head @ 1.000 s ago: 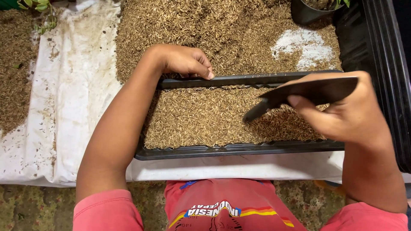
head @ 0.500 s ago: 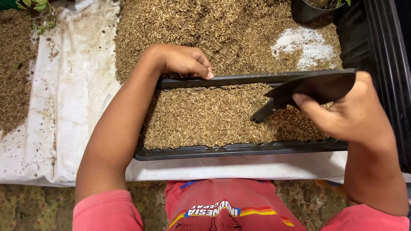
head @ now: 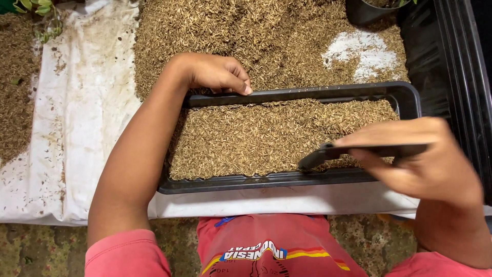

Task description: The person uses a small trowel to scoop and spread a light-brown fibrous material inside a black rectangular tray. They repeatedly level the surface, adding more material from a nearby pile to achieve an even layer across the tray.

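The far rim of the tray (head: 359, 93) (filled with husks (head: 256, 138)) is gripped by the left hand (head: 218, 74); a flat black scraper (head: 359, 152) is clamped in the right hand (head: 425, 159) over its near right corner.

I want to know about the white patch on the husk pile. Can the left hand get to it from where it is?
Probably yes. The left hand rests on the far rim of the black tray, and the white patch lies beyond that rim to the right, with only open husks between them. Nothing blocks the way.
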